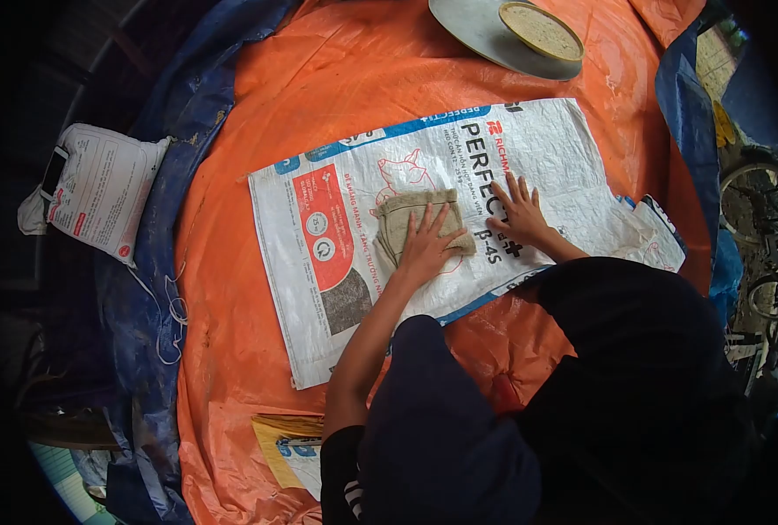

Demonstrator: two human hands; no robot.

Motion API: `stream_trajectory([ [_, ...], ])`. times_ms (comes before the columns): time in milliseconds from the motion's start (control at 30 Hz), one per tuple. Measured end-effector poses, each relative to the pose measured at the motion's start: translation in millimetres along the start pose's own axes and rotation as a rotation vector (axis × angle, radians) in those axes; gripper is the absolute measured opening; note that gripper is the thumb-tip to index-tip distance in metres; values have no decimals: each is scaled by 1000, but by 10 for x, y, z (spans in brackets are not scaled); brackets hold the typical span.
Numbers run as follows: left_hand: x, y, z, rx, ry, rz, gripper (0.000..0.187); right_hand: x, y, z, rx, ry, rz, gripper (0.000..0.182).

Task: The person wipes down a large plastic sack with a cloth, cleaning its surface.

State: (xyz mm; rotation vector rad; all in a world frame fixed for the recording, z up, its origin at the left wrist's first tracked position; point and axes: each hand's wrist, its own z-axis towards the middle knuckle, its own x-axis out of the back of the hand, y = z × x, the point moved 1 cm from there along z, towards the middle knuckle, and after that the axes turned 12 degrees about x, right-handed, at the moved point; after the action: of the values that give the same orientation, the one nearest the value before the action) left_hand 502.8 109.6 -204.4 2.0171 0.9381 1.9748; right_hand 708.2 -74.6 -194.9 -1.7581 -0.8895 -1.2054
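A white printed feed sack [310,175] lies flat on an orange tarp [345,79]. On the sack's middle rests a folded greenish-brown cloth [395,214]. My left hand [427,248] lies on the right part of this cloth, its fingers spread. To the right of the cloth, my right hand [523,215] is flat on the sack over its large black lettering, fingers apart. Neither hand grips anything. The sack's right end is wrinkled.
A round tray [485,52] carries a bowl of pale grainy stuff [542,31] at the top. A white bag [109,188] with a dark phone-like object [55,171] is at the left, by a blue tarp [144,350]. Yellow sacking [275,451] shows at the bottom.
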Motion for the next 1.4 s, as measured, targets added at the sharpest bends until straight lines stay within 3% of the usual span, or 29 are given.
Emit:
stream_trajectory([
  [67, -63, 60, 200, -44, 15, 33, 45, 23, -4, -24, 0, 7, -1, 85],
  [233, 120, -413, 311, 213, 293, 103, 45, 32, -3, -67, -8, 33, 27, 82],
  [467, 575, -1655, -610, 811, 528, 419, 47, 17, 51, -114, 4, 64, 76, 78],
  [667, 623, -1706, -1168, 1016, 586, 387, 47, 26, 86, -152, 29, 80, 89, 77],
  [700, 544, -1670, -1128, 1009, 593, 411, 47, 29, 89, -159, 30, 81, 93, 77],
  [767, 380, -1464, -948, 804, 509, 330, 47, 44, 83, -160, 35, 78, 88, 78],
  [867, 231, -601, -444, 345, 267, 40, 49, 61, 62, -174, 42, 76, 83, 79],
  [1000, -79, 117, 315, -21, 155, 89, 48, 31, 62, -173, 44, 76, 54, 80],
  [1100, -64, 201, 748, -50, 140, 104, 47, 14, 52, -189, 39, 92, 48, 81],
  [1200, -18, -101, 996, 83, 236, 153, 48, 40, 28, -183, 23, 71, 22, 81],
  [1400, 426, -1104, 633, 561, 426, 282, 48, 107, 42, -223, 22, 58, 76, 76],
])
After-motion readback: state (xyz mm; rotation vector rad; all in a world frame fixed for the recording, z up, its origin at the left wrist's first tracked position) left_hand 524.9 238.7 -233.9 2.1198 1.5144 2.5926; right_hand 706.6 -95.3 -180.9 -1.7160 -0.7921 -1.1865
